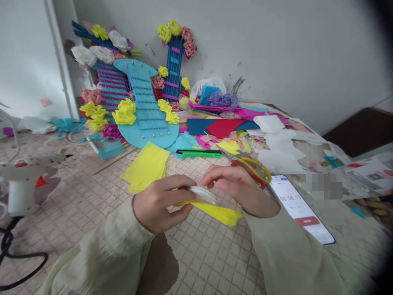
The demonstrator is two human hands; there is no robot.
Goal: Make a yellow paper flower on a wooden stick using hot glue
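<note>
My left hand (162, 203) is closed on a folded yellow strip of crepe paper (219, 213), which fans out to the right. A flat, round white piece with faint green print, perhaps a tape roll (202, 193), rests against the strip at the same fingers. Just right of it, my right hand (241, 187) hovers with bent fingers apart and nothing visible between them. Behind my left hand lie yellow crepe sheets (147, 166). Scissors (251, 166) with yellow and red handles lie beyond my right hand, beside a green utility knife (201, 153).
A phone (299, 209) showing a timer lies at the right. A white glue gun (23, 184) with a black cord stands at the left. Flower-decorated paper instruments (145, 102) lean at the back. Paper scraps (278, 143) and purple yarn (222, 99) pile up at the back right.
</note>
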